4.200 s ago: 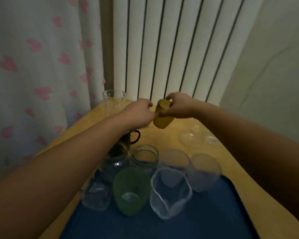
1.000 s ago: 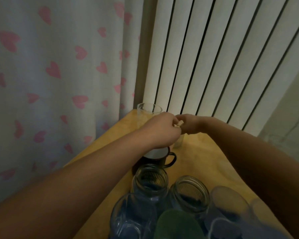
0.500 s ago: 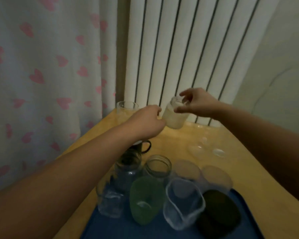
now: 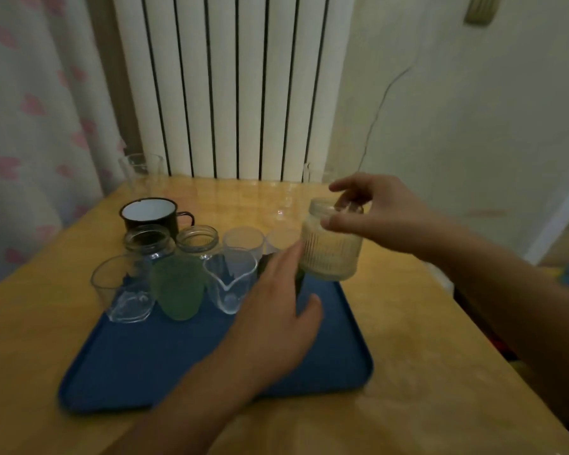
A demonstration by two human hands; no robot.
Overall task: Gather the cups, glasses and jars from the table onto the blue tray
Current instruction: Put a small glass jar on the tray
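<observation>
Now | ribbed jar [image 4: 330, 249] near-upright, mouth up | right hand [image 4: 380, 215] gripping rim | left hand [image 4: 276, 318] open

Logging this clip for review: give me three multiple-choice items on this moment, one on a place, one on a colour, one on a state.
1. Where is the enamel mug?
A. on the table behind the tray
B. on the tray
C. in a hand

2. What colour is the tray?
A. red
B. blue
C. white

3. How is the ribbed glass jar?
A. lying on the table
B. standing on the tray
C. held aloft

Key: 1 A, wood shows around it; 2 B, its bare floor is blue; 3 C, the right hand has a grip on its rim.
</observation>
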